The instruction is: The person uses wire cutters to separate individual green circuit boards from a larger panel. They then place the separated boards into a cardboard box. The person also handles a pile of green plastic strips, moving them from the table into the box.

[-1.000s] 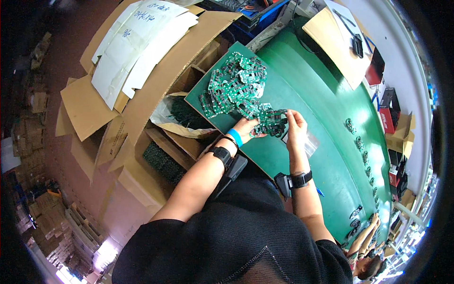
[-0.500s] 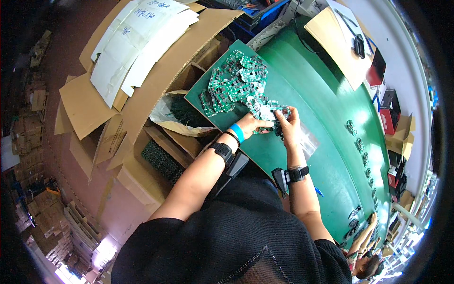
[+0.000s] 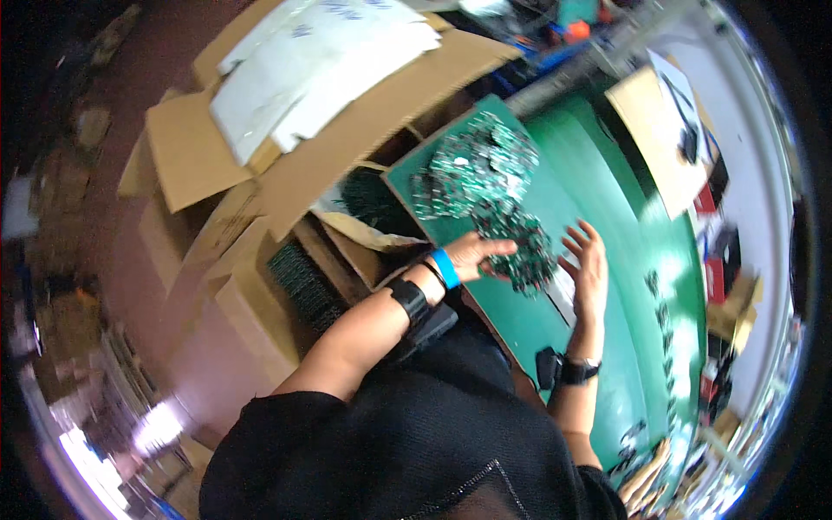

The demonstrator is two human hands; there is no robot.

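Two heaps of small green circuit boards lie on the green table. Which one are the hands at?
The smaller, darker heap, nearer the person: the left hand touches it and the right hand is open beside it. The bigger heap lies farther off, untouched.

So the person's wearing a black knit top with short sleeves, forearms bare. Left hand [image 3: 472, 254] side has a bright blue wristband right at the wrist, plus a chunky black strap with a boxy block just behind it. Right hand [image 3: 589, 264] side has a black wristwatch-style band too.
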